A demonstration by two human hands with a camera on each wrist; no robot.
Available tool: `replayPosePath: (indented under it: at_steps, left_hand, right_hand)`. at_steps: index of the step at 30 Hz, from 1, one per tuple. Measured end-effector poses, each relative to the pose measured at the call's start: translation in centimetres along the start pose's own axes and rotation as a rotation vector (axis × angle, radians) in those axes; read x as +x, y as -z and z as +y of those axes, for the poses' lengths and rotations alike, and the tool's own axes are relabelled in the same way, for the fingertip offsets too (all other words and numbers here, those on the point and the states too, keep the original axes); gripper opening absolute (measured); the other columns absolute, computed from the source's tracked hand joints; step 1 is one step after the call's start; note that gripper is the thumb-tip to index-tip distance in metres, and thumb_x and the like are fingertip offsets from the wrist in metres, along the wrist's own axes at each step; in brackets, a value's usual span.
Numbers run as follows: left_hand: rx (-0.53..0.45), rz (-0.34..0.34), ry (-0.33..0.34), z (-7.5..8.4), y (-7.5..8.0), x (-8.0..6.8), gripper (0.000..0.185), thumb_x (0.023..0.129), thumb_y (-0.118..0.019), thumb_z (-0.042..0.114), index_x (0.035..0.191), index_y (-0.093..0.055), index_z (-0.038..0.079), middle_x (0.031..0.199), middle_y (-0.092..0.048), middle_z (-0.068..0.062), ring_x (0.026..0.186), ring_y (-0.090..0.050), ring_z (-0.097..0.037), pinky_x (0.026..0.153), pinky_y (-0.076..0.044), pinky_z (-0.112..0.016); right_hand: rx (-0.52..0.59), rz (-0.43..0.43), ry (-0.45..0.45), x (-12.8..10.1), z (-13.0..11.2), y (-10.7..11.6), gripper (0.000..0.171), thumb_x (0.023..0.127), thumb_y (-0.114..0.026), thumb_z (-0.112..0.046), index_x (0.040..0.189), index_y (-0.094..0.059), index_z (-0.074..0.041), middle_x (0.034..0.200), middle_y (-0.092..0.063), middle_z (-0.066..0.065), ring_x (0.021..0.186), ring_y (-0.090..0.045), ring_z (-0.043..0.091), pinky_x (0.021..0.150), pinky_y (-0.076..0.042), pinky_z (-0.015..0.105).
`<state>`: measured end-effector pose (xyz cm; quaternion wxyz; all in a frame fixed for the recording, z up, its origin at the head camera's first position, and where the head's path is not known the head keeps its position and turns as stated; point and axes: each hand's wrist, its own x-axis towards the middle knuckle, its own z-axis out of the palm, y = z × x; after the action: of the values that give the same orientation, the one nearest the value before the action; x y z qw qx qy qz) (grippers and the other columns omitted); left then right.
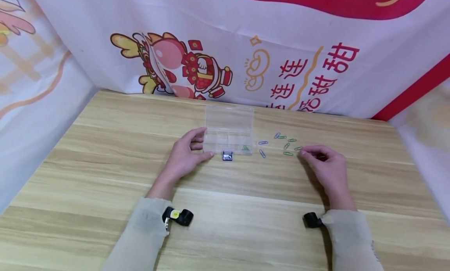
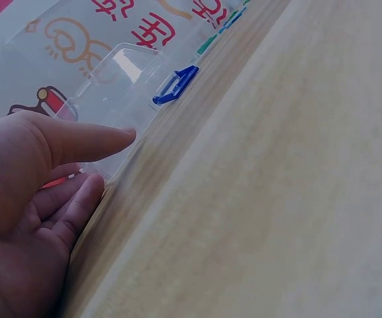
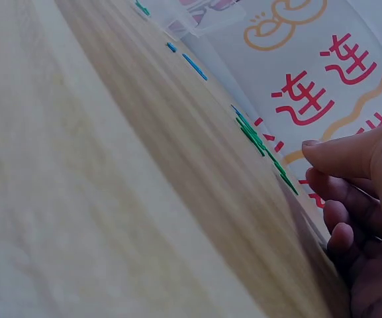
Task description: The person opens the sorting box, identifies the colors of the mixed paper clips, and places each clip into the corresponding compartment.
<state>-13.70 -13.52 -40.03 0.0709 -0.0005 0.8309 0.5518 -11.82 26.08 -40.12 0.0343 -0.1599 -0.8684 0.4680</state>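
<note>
Paper clips (image 1: 283, 144), a loose scatter of blue and green ones, lying flat on the wooden worktop (image 1: 105, 177) just right of the clear compartment box (image 1: 229, 130) and just left of the right hand (image 1: 325, 165). Closest is a green clip (image 1: 298, 148), right at the fingertips (image 1: 303, 153), pointing roughly sideways, toward the box; touching or not, can't tell from up top. Right wrist view shows the green clips (image 3: 260, 142) strung out in a line ahead of the thumb (image 3: 336, 156), other fingers curled loosely under, nothing pinched as far as visible. Left hand (image 1: 186, 153) parked at the box's left end, fingers straight, thumb resting along the front left corner, index finger along the left wall, so steadying rather than gripping. Box lid open and standing back toward the printed banner (image 1: 246, 60), blue latch (image 1: 227, 157) sticking out front, one green clip already in the front right compartment (image 1: 246, 147). So, key bit: clips on the right hand's side, box to their left, well nearer the right hand than the left. Short hop leftward from clip to box, probably.
</note>
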Motion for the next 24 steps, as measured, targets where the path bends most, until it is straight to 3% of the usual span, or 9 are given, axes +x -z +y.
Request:
replayPosePath:
  at_steps: [5,12,24]
  left_hand:
    - [0.008,0.003,0.003,0.2,0.1,0.0,0.079,0.091,-0.086,0.009,0.161,-0.050,0.019,0.145,-0.062,-0.015,0.130,-0.065,-0.033,0.114,-0.055,-0.047]
    - [0.009,-0.004,0.005,0.2,-0.2,-0.2,0.079,0.091,-0.085,0.010,0.161,-0.050,0.019,0.144,-0.063,-0.015,0.130,-0.065,-0.033,0.114,-0.055,-0.046]
    - [0.022,0.006,-0.011,0.0,-0.2,0.0,0.079,0.091,-0.085,0.008,0.161,-0.050,0.018,0.145,-0.062,-0.017,0.130,-0.065,-0.035,0.114,-0.056,-0.047]
  right_hand:
    - [-0.040,-0.016,0.013,-0.1,-0.2,-0.2,0.037,0.096,-0.081,-0.044,0.120,-0.081,-0.016,0.103,-0.071,-0.019,0.098,-0.059,0.006,0.077,-0.049,0.015]
    - [-0.144,-0.032,0.165,-0.3,0.0,-0.9,0.032,0.099,-0.079,-0.039,0.119,-0.081,-0.015,0.107,-0.077,0.006,0.090,-0.061,0.009,0.074,-0.049,0.015]
    - [-0.210,-0.021,0.210,-0.5,-0.5,-1.3,0.022,0.100,-0.078,-0.030,0.114,-0.083,-0.014,0.109,-0.073,0.009,0.092,-0.059,0.017,0.075,-0.046,0.017]
